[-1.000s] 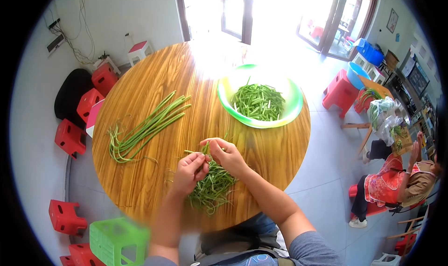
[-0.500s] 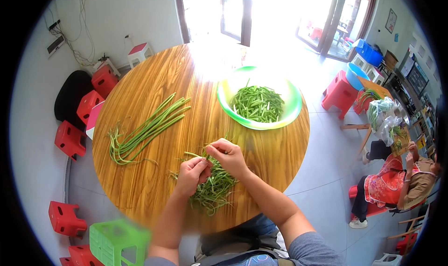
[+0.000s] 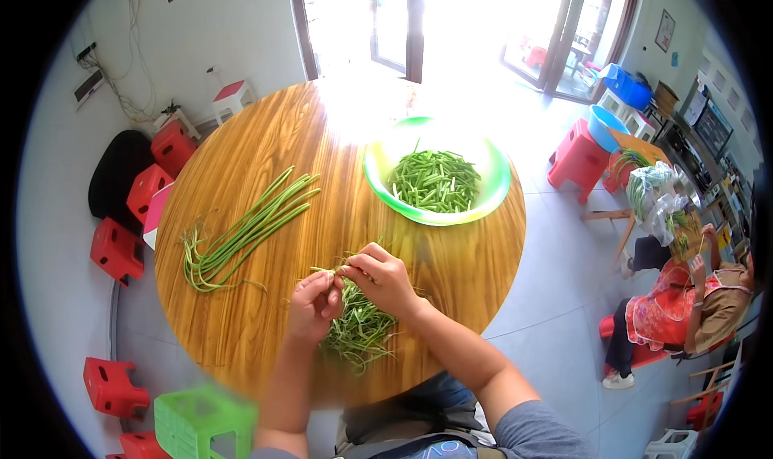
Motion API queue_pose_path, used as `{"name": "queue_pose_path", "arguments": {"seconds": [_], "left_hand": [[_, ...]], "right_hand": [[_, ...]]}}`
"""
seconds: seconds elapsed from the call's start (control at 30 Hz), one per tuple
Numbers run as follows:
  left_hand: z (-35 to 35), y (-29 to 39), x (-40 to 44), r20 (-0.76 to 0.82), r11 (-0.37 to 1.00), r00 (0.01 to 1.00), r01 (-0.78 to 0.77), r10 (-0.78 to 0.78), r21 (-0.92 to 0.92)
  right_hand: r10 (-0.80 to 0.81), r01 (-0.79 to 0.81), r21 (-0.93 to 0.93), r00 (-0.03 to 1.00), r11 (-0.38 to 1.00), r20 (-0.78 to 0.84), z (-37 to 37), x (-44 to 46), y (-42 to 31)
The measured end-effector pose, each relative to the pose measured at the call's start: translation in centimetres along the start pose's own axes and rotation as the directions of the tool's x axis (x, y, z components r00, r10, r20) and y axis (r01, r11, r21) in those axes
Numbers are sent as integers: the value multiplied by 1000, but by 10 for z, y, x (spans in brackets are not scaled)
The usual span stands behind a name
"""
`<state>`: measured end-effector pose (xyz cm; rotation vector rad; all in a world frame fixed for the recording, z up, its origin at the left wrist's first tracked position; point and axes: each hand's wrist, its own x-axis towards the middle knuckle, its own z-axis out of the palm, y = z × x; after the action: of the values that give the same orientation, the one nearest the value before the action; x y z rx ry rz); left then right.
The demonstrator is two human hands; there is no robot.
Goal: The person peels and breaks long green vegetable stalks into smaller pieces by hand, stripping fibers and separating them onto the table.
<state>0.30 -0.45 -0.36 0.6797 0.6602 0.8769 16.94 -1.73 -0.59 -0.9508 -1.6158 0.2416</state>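
Over the near side of the round table [image 3: 217, 330], my left hand [image 3: 314, 304] pinches a thin green vegetable stem [image 3: 341, 270]. My right hand [image 3: 382, 280] grips the same stem close by, fingers bent and pressed together. Part of the stem is hidden by the fingers. Below the hands lies a tangled pile of thin green trimmings [image 3: 360, 330]. A loose bundle of long green stems [image 3: 262, 225] rests to the left. Beyond my right hand, a green and white bowl [image 3: 451, 218] holds many short cut stem pieces [image 3: 435, 181].
Red stools [image 3: 117, 250] line the left wall, and a green stool [image 3: 197, 423] stands near the table's front left. At right, a seated person in a red apron [image 3: 656, 318] handles stems by a smaller wooden table with plastic bags [image 3: 656, 197]. Glass doors stand at the back.
The whole view has shifted slightly. My left hand has moved a little left, and both hands have come slightly lower, still on the stem. The bundle and bowl stay in place.
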Motion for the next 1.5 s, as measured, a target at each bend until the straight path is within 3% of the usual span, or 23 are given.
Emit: {"name": "queue_pose_path", "arguments": {"seconds": [0.03,0.07,0.13,0.17,0.2,0.33,0.4,0.43,0.53,0.63,0.73,0.93,1.03,1.13,1.23,1.3,1.33,1.47,1.5], "left_hand": [[-7,-3,3,20,996,996,-85,85,30],[-18,-9,9,41,984,985,-171,169,58],[-21,-8,10,93,968,963,-250,251,-24],[-22,-6,8,122,962,959,-239,255,-131],[-20,-2,7,150,946,954,-221,261,-238],[-10,3,3,106,976,971,-217,215,15],[3,2,-1,86,985,982,-170,166,37],[1,3,-1,163,990,978,-134,127,36],[11,6,-4,208,988,971,-138,121,69],[7,2,-2,217,963,972,-143,93,227],[9,2,-2,178,968,982,-98,57,230],[8,0,-1,79,958,995,-76,56,276],[12,0,-2,105,955,993,-88,61,283],[12,-3,-1,85,948,996,-60,35,313],[14,-4,1,69,948,997,-54,34,315],[9,-5,4,80,966,996,-56,36,253],[6,-8,6,84,974,996,-56,38,222],[2,-16,11,-80,990,987,-141,141,11],[4,-14,10,-104,987,984,-152,147,-45]], "right_hand": [[-40,41,44,999,998,-19,2,1,3],[132,-141,250,990,958,52,3,-1,5],[396,-487,567,873,665,286,4,0,0],[482,-660,611,745,437,460,-4,1,-3],[477,-668,665,729,334,491,-5,1,0],[501,-672,740,647,18,575,-8,4,1],[555,-611,778,600,-149,577,-9,8,-6],[528,-583,769,580,-263,621,-9,6,1],[548,-687,717,557,-117,623,-4,3,11],[599,-718,696,549,-18,582,-4,6,-1],[657,-744,664,464,-75,594,1,7,-1],[590,-729,651,435,-213,680,-9,5,9],[641,-786,617,447,-51,623,-5,6,5],[648,-782,623,474,0,596,-1,2,10],[664,-758,627,563,178,492,-7,6,4],[412,-447,415,894,793,175,-2,0,8],[183,-195,208,980,959,77,2,-4,11],[73,-115,363,989,925,129,17,-15,28],[145,-214,446,972,869,184,16,-14,25]]}}
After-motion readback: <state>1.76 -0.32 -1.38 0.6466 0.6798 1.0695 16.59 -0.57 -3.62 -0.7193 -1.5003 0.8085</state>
